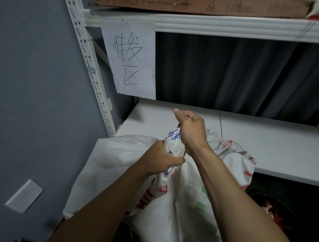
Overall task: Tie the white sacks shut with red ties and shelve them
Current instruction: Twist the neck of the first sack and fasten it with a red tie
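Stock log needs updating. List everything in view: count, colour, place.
printed sack: one, white with red, blue, green print, before the lower shelf.
plain sack: one, white, left of the printed sack.
lower shelf: one, white, behind the sacks.
upper shelf: one, white, top.
cardboard: one, brown, on the upper shelf.
paper sign: one, white, black handwriting, hanging from the upper shelf.
curtain: one, dark, behind the shelves.
wall plate: one, white, grey wall, lower left.
red strands: count unclear, lower right, in shadow.
left hand: one, gripping the printed sack's neck.
right hand: one, gripping the neck higher up.
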